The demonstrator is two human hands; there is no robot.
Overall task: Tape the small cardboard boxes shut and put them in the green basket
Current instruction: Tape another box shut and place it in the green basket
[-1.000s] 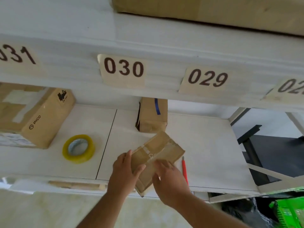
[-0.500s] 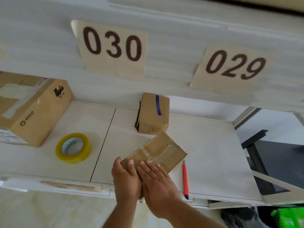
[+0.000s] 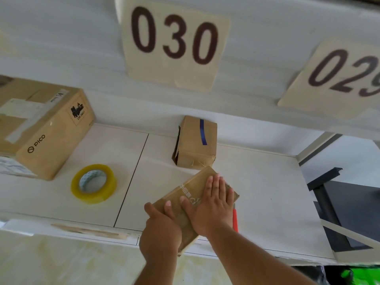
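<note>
Small cardboard box (image 3: 192, 195) flat at the near edge of the white shelf (image 3: 267, 202), left hand (image 3: 161, 229) gripping its near end, thumb on top. Right hand (image 3: 212, 204) spread flat, fingers straight, pressing its top. Yellow tape roll (image 3: 93, 183) to the left, second small box (image 3: 195, 141) farther back, sliver of green basket (image 3: 357, 273) at near right.

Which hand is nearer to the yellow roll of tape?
Left. The left hand holds the near end of the flat box, right of the tape roll. The right hand presses flat on the box top, farther right.
</note>
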